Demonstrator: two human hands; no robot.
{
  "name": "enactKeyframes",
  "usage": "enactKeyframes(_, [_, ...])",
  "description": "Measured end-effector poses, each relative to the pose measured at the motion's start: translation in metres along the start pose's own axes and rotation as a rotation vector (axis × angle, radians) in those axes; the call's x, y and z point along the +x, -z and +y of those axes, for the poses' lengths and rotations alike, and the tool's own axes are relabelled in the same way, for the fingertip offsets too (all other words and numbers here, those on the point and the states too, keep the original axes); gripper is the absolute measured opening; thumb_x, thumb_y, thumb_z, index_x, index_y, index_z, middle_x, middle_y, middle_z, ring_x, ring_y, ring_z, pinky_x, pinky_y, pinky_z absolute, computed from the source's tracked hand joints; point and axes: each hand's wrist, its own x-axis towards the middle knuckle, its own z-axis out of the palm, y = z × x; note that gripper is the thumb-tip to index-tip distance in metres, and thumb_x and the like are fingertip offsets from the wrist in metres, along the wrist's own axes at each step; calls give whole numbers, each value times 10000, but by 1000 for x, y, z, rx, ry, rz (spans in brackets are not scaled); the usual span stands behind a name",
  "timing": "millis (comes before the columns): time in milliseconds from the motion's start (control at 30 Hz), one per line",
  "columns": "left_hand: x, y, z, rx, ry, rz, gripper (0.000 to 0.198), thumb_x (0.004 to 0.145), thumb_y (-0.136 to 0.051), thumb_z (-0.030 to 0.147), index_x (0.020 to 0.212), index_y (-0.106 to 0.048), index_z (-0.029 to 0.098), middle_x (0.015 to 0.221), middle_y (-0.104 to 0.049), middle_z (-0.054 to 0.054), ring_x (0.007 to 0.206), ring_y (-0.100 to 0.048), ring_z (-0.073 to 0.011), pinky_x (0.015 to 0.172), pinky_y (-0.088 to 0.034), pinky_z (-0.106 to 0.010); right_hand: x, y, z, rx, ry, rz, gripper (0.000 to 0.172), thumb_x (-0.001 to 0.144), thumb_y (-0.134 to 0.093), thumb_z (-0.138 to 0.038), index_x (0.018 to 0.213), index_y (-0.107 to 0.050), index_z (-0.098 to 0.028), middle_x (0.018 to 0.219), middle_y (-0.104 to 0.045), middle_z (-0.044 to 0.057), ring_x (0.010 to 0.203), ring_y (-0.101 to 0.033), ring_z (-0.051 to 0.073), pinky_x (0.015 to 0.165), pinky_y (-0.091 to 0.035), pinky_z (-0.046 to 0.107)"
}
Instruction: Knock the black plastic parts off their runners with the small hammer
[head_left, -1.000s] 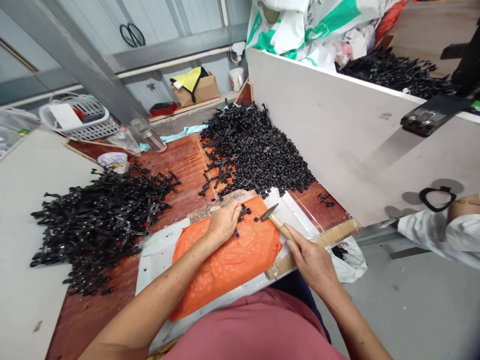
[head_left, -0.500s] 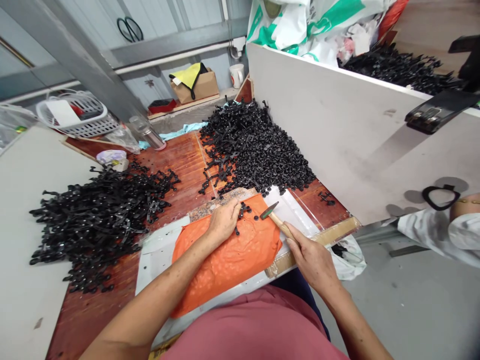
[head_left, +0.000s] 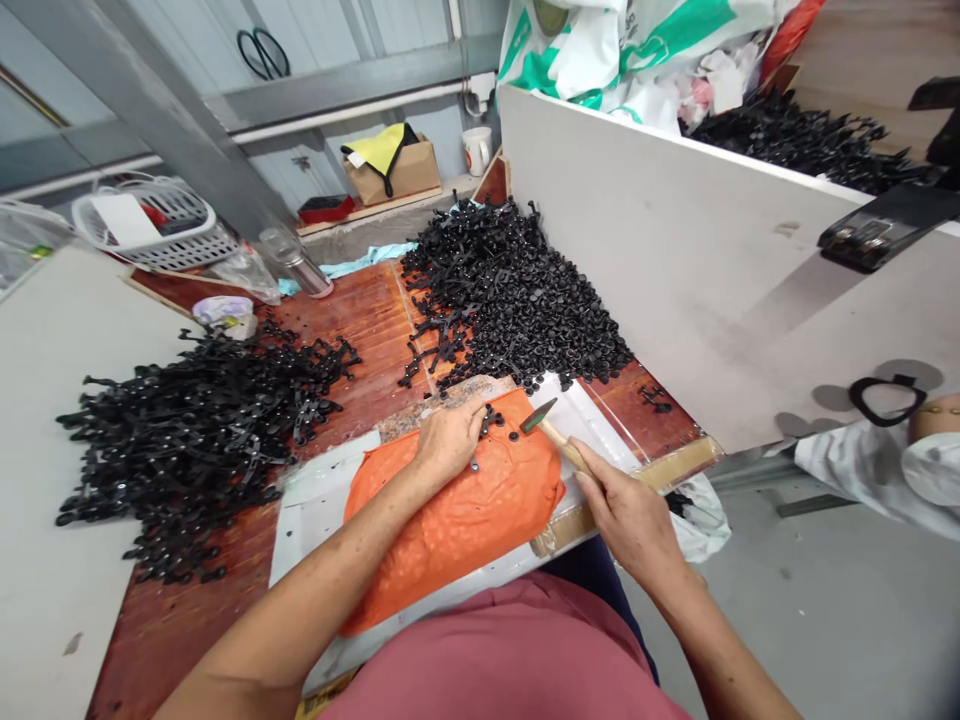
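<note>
My right hand (head_left: 626, 505) is wrapped round the wooden handle of a small hammer (head_left: 553, 432), its dark green head just over the top right of an orange cloth pad (head_left: 465, 520). My left hand (head_left: 451, 441) rests on the pad's upper edge, closed on a branched black plastic part (head_left: 489, 420) that sticks out past the fingertips. A loose black round piece (head_left: 514, 436) lies on the orange cloth beside the hammer head. Behind both hands is a large heap of small black round pieces (head_left: 551, 320), mixed with branched black parts (head_left: 457, 250) at its back.
Another heap of branched black parts (head_left: 195, 440) covers the table's left side. A white board (head_left: 675, 230) walls off the right, with a black clamp (head_left: 870, 235) on it. At the back stand a steel flask (head_left: 296, 262), a white basket (head_left: 187, 245) and a mug (head_left: 476, 152).
The hammer head has shifted very slightly, staying close above the orange pad. My left hand keeps nearly the same place, and the black part at its fingertips has turned a little.
</note>
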Motion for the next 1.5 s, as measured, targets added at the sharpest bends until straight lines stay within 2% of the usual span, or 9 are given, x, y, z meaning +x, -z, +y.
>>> enactKeyframes(133, [1,-4,-5,-45,-4,26,352,1041,-394,362,1175,-714,304,805,-741,-43,721,-672,-236,684,-392,-303,16,16,-15,-14,74,77,472,1045,-447,-336,1511,-518,-318,1254,-749,41,921,-763,212,752,-577,295])
enactKeyframes(300, [-1,-4,-5,-12,-33,25,329,1037,-409,355,1068,-732,297,797,-737,-31,730,-670,-217,715,-406,-292,31,23,-29,-46,160,31,489,1050,-441,-322,1537,-484,-314,1233,-751,58,919,-752,202,805,-576,306])
enactKeyframes(700, [1,-3,-6,0,-102,27,339,1052,-399,330,1004,-726,253,792,-752,-32,723,-675,-201,754,-407,-293,31,13,-28,-182,232,4,492,1052,-452,-299,1544,-470,-301,988,-775,35,797,-736,185,631,-502,261])
enactKeyframes(867, [0,0,-5,16,-89,23,340,1048,-407,336,969,-726,250,777,-751,-37,717,-688,-208,704,-396,-285,31,9,-26,-112,214,92,503,1066,-425,-309,1569,-426,-295,1074,-771,51,836,-739,180,679,-518,269])
enactKeyframes(1000, [1,-2,-6,-1,-90,24,352,1048,-400,352,970,-729,256,768,-750,-41,718,-694,-221,696,-399,-288,32,9,-24,-224,224,-4,492,1039,-475,-294,1530,-490,-317,937,-780,29,712,-730,197,593,-502,286])
enactKeyframes(1200, [1,-6,-4,-47,-40,21,316,1028,-422,349,1016,-727,271,780,-733,-49,731,-687,-237,691,-413,-287,38,11,-29,-196,202,-47,502,1029,-497,-313,1529,-488,-343,1059,-797,39,825,-758,204,659,-539,275])
enactKeyframes(1333, [-1,-2,-4,-323,40,34,282,1025,-417,349,1122,-663,251,793,-707,-40,753,-670,-240,729,-438,-300,42,10,-25,35,146,-47,477,1034,-471,-328,1509,-515,-350,1249,-752,32,960,-762,217,793,-579,312])
enactKeyframes(1433, [-4,11,-8,-769,0,51,350,1001,-483,439,1271,-609,256,1011,-725,-58,866,-661,-237,792,-462,-310,40,5,-18,361,63,60,486,1035,-457,-357,1517,-509,-321,1421,-648,16,1206,-678,218,979,-543,323])
enactKeyframes(1500, [-7,21,-9,-1050,-74,-40,436,956,-560,512,1311,-623,268,1169,-704,-68,912,-643,-226,791,-466,-299,36,0,-14,555,35,69,482,1025,-481,-392,1491,-545,-284,1460,-615,14,1317,-602,224,1069,-496,337])
